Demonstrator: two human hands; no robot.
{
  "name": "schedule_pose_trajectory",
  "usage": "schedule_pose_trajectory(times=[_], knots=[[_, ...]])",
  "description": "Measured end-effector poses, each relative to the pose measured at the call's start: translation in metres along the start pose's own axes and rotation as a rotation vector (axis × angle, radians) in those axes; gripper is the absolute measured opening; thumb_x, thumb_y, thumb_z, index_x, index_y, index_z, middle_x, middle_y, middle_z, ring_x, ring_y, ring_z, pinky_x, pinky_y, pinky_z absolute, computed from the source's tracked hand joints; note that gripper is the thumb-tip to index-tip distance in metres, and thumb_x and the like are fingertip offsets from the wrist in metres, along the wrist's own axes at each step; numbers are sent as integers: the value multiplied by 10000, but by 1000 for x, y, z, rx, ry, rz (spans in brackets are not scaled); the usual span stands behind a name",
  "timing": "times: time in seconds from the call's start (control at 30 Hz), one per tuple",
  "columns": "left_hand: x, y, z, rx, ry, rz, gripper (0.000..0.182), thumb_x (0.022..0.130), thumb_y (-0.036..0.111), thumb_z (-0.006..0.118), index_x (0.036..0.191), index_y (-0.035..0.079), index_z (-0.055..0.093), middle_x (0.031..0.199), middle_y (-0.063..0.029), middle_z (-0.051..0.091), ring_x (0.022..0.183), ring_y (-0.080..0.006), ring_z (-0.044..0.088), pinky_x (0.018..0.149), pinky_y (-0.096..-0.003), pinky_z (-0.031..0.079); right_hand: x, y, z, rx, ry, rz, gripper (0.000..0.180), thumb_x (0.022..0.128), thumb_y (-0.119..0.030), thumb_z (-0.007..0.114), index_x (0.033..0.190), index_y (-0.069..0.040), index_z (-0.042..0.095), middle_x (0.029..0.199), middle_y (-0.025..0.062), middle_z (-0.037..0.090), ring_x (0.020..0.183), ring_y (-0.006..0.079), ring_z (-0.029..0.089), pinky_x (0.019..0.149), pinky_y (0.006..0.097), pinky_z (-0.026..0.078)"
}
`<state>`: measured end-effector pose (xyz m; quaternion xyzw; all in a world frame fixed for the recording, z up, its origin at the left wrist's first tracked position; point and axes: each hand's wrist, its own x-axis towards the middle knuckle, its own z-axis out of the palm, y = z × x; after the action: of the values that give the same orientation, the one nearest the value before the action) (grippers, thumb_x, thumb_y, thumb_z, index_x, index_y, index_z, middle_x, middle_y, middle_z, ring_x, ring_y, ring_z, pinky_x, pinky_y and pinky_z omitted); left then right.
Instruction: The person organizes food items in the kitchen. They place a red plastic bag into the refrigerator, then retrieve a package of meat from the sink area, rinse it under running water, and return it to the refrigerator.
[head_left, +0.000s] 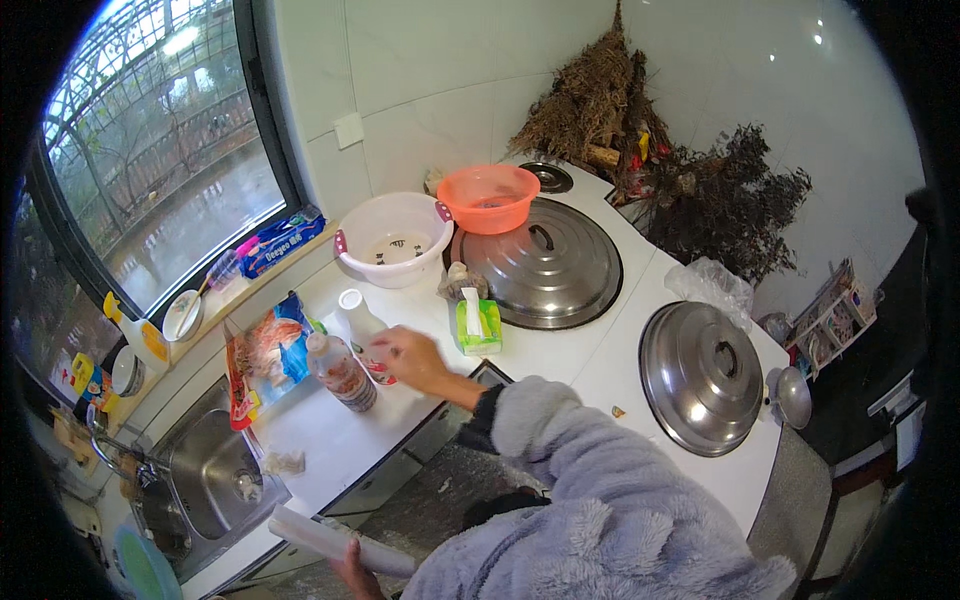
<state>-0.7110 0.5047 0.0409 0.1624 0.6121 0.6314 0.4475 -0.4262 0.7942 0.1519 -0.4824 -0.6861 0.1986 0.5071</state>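
Note:
My left hand (355, 574), low in the view and partly cut off, grips a pale translucent roll (337, 541), apparently plastic film or bags. My right hand (411, 361), slightly blurred, is over the counter beside a white bottle (364, 318). Its fingertips overlap the bottle's edge; whether they touch it is unclear. Just left of that bottle stands a clear plastic bottle (341, 375) with reddish-brown contents and a pale cap. Colourful plastic packages (271, 341) lie behind the bottles. A green tissue box (480, 336) sits to the right of my right hand.
A stainless steel sink (214, 469) is at left. Toward the back are a white basin (394, 234) and an orange basin (487, 199), the latter overlapping a large metal lid (559, 262). Another domed lid (701, 379) lies at right. Dry brush (720, 199) fills the corner.

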Motion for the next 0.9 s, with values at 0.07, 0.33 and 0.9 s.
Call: schedule_pose_trajectory(times=[0.07, 0.33, 0.9], knots=[[5, 2, 10, 14, -5, -1, 826, 658, 165, 750, 1364, 11, 350, 1205, -122, 503, 1092, -258, 513, 967, -393, 397, 12, 36, -38, -20, 171, 89, 167, 829, -194, 612, 913, -71, 689, 862, 126, 668, 757, 310, 649, 691, 404, 517], [23, 14, 67, 133, 48, 30, 842, 645, 178, 758, 1362, 9, 351, 1206, -124, 502, 1093, -260, 512, 966, -394, 396, 101, 229, -132, -600, 118, 613, 455, 791, -411, 653, 1104, -81, 657, 1118, 165, 650, 1022, 302, 626, 885, 434, 480], [38, 29, 143, 186, -42, 162, 876, 617, 204, 774, 1359, 2, 353, 1209, -126, 500, 1095, -266, 509, 965, -395, 395, 76, 276, -93, -625, 72, 383, 235, 785, -137, 635, 1012, -116, 577, 1121, 132, 624, 1029, 376, 553, 850, 537, 423]])
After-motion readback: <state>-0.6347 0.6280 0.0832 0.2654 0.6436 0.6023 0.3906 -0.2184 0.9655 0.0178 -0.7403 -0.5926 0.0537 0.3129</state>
